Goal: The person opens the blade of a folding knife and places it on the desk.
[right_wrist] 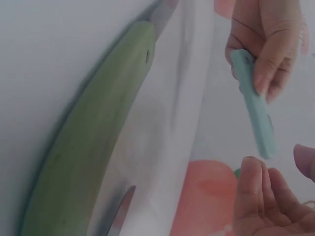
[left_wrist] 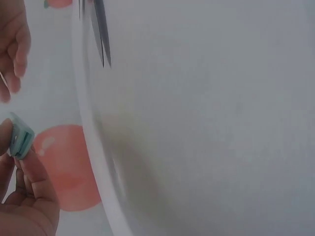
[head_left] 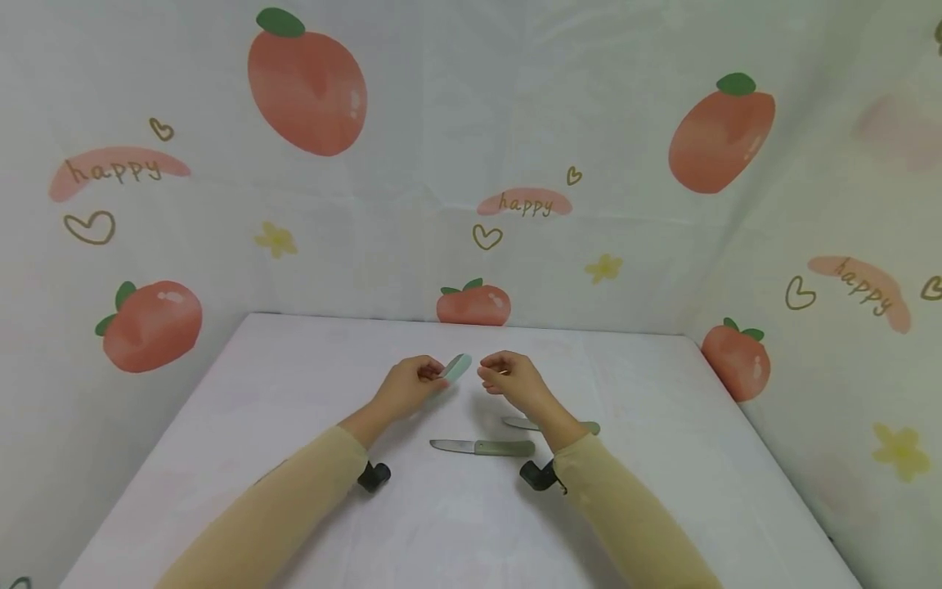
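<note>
The left hand (head_left: 414,384) pinches a mint-green object (head_left: 458,367) above the table (head_left: 294,360); just beside it, the right hand (head_left: 517,381) is empty, fingers loosely bent, its wrist (head_left: 562,427) partly hiding the rear knife (head_left: 593,428) beyond the front knife (head_left: 504,448).

Mint hndl (right_wrist: 258,108), grn-hndl knives (head_left: 482,447), wht fruit-print bkdrop (head_left: 412,98)

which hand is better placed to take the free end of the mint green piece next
Likely the right hand: it holds nothing and is close to the free end of the mint-green piece, while the left hand grips the other end.
</note>
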The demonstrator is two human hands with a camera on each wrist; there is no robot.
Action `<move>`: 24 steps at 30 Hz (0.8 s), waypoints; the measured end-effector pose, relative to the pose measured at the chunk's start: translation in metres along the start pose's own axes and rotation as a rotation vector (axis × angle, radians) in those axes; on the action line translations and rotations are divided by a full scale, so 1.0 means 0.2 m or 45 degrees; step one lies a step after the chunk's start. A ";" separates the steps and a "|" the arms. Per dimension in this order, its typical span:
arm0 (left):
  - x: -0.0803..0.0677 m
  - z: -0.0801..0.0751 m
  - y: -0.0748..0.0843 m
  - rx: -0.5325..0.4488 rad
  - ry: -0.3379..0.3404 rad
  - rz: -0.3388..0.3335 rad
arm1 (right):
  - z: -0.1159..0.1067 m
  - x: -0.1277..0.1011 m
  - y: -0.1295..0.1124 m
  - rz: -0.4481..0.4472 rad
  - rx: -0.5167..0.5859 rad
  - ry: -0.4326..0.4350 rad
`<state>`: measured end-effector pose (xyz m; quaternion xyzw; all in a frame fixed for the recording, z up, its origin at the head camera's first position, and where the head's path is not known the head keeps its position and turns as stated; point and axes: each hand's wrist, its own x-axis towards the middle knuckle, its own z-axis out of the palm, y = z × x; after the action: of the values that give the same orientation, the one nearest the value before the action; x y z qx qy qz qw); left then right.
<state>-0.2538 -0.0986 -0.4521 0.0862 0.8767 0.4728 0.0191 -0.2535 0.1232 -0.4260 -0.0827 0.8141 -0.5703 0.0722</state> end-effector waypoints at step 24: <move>-0.13 0.01 0.07 -0.077 -0.276 0.166 | 0.06 -0.07 0.00 -0.127 0.141 -0.176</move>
<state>-0.2252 -0.0945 -0.4418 0.1932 0.8473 0.4873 0.0857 -0.2373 0.1156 -0.4293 -0.1581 0.7693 -0.6101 0.1043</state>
